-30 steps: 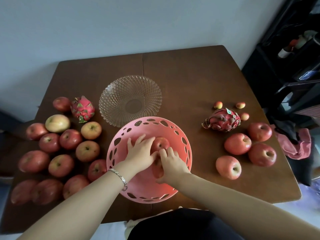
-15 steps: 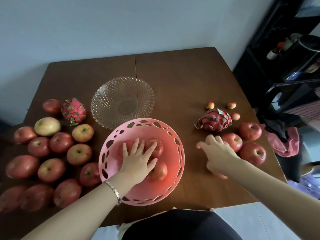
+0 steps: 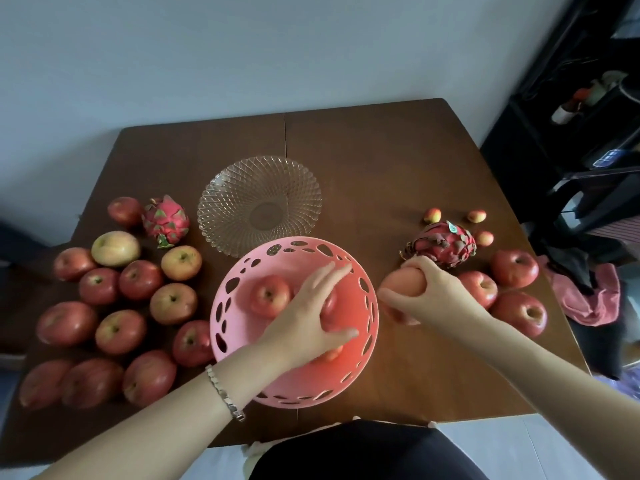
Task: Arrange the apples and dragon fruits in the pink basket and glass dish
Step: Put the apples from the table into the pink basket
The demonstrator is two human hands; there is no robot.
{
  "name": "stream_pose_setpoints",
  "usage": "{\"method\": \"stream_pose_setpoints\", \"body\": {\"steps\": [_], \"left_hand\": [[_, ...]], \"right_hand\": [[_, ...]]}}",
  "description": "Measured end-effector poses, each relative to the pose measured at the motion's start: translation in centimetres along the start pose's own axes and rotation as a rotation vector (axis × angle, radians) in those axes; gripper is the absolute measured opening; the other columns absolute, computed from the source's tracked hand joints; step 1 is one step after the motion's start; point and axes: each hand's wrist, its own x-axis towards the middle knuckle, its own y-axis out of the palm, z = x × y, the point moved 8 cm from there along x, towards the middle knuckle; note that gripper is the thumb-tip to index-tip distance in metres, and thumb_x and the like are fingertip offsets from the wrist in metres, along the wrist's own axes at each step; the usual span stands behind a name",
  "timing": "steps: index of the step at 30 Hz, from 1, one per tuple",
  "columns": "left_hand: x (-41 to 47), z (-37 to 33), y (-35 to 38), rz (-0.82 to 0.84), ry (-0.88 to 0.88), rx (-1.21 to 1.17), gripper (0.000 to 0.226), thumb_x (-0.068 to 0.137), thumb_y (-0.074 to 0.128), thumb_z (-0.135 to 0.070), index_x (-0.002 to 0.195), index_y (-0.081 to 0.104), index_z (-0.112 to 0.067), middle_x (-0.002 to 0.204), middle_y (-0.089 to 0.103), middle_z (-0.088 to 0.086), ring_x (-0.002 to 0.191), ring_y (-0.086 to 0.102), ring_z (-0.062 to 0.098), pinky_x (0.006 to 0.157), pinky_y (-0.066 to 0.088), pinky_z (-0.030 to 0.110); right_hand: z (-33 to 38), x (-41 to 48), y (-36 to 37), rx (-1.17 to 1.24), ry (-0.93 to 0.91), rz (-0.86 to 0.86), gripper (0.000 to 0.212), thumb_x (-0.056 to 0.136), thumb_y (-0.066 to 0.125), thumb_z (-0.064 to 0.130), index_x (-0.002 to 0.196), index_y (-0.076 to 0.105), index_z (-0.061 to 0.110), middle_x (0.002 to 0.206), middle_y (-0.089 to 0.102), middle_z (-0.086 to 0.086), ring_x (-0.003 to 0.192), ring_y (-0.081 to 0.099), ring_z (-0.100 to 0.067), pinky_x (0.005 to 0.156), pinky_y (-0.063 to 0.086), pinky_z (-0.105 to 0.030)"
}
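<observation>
Fingers (image 3: 426,271) of the right hand (image 3: 436,292) curl round an apple (image 3: 403,284), held just beside the right rim of the pink basket (image 3: 227,306). The left hand (image 3: 308,323) lies inside the basket, fingers (image 3: 329,276) spread over the fruit there (image 3: 269,296). The basket sits by the near edge of the brown surface (image 3: 381,161), with the glass dish (image 3: 259,199) just behind it. A dragon fruit (image 3: 166,220) and loose apples (image 3: 117,308) crowd the left edge; another dragon fruit (image 3: 441,244) lies toward the right edge. A pale wall (image 3: 242,57) stands behind, with dark shelving (image 3: 571,133) at the right.

The left hand (image 3: 308,323) hides most of an apple (image 3: 329,304) in the basket (image 3: 346,382).
</observation>
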Motion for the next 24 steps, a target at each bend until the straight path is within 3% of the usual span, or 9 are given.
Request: {"method": "stream_pose_setpoints", "body": {"steps": [2,5,7,9,12,16,20,24], "left_hand": [[-0.3,-1.8,0.0,-0.008,0.025,-0.113,0.092,0.067,0.083,-0.024,0.126,0.021,-0.058,0.14,0.027,-0.024,0.125,0.038,-0.004,0.096,0.043,0.01],[-0.3,-1.7,-1.8,-0.183,-0.022,-0.077,0.085,0.06,0.086,-0.023,0.128,0.039,-0.042,0.122,0.043,-0.023,0.113,0.041,-0.01,0.088,0.03,-0.006],[-0.7,-0.2,-3.2,-0.252,-0.096,-0.116,0.065,0.059,0.086,-0.019,0.113,0.052,-0.035,0.113,0.056,-0.014,0.104,0.051,-0.001,0.082,0.037,-0.001],[-1.6,2.5,-4.0,-0.273,-0.202,-0.184,0.053,0.058,0.086,-0.025,0.1,0.055,-0.037,0.106,0.06,-0.012,0.099,0.055,0.002,0.076,0.041,0.008],[-3.4,6.4,-4.5,-0.31,-0.38,-0.082,0.062,0.05,0.08,-0.042,0.105,0.053,-0.033,0.113,0.054,-0.001,0.099,0.055,0.011,0.072,0.04,0.012],[-4.8,9.2,-2.6,-0.113,-0.499,0.161,0.072,0.067,0.076,-0.031,0.125,0.036,-0.016,0.11,0.042,-0.002,0.096,0.048,0.015,0.08,0.037,0.023],[-4.8,10.5,-1.6,-0.019,-0.501,0.317,0.065,0.069,0.074,-0.033,0.118,0.037,-0.012,0.103,0.043,-0.002,0.098,0.05,0.022,0.08,0.041,0.031],[-4.4,11.3,-1.6,-0.018,-0.52,0.36,0.063,0.071,0.073,-0.034,0.12,0.041,-0.012,0.116,0.039,0.004,0.109,0.045,0.026,0.089,0.042,0.033]], "right_hand": [[2.3,0.2,2.2,0.095,0.012,0.083,0.044,0.072,0.066,0.054,0.102,0.052,0.025,0.083,0.058,0.009,0.073,0.064,-0.013,0.063,0.055,-0.028],[4.7,0.0,6.6,0.201,0.039,0.216,0.052,0.08,0.05,0.061,0.1,0.054,0.013,0.082,0.062,0.001,0.084,0.063,-0.024,0.081,0.053,-0.037],[5.9,-0.4,8.6,0.258,0.018,0.292,0.045,0.086,0.043,0.057,0.093,0.057,0.015,0.084,0.063,-0.001,0.079,0.064,-0.023,0.078,0.055,-0.038],[6.5,-0.5,9.6,0.249,-0.034,0.327,0.032,0.095,0.039,0.042,0.08,0.057,0.022,0.072,0.058,0.006,0.067,0.06,-0.015,0.066,0.055,-0.029],[5.2,0.4,10.0,0.047,-0.088,0.256,0.022,0.094,0.045,0.038,0.105,0.057,0.023,0.08,0.057,0.011,0.082,0.056,-0.015,0.073,0.047,-0.028],[3.1,1.0,11.3,-0.195,-0.111,0.258,0.032,0.087,0.054,0.033,0.116,0.055,0.018,0.11,0.06,-0.005,0.096,0.057,-0.021,0.078,0.05,-0.034],[2.1,1.1,12.2,-0.274,-0.085,0.267,0.043,0.087,0.052,0.032,0.127,0.044,0.017,0.116,0.053,-0.009,0.098,0.056,-0.025,0.082,0.047,-0.033],[1.7,1.3,12.9,-0.303,-0.02,0.271,0.056,0.086,0.055,0.033,0.132,0.031,0.013,0.122,0.046,-0.015,0.103,0.054,-0.031,0.076,0.043,-0.033]]}}
